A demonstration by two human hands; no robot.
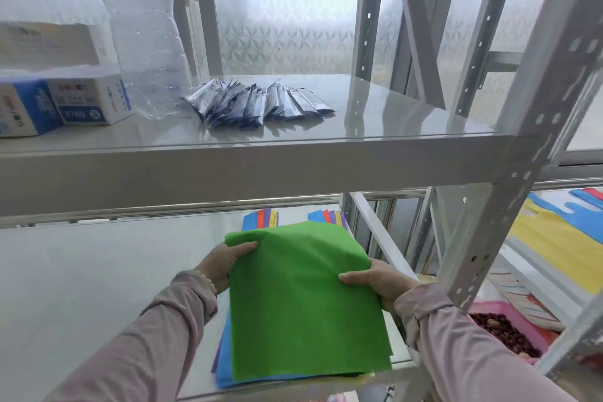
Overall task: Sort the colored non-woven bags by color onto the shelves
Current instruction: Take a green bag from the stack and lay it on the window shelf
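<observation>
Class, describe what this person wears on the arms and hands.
The left sleeve and right sleeve are long, loose, pale mauve-grey fabric with gathered cuffs. The left hand and right hand wear no gloves. A pale beaded band seems to sit at the left wrist.

Matt cloth green bag (303, 300), glossy shelf (98, 271)

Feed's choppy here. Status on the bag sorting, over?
Left hand and right hand both grip the green bag by its sides. Bag over mixed-colour stack on lower shelf. Nothing in the way.
</observation>
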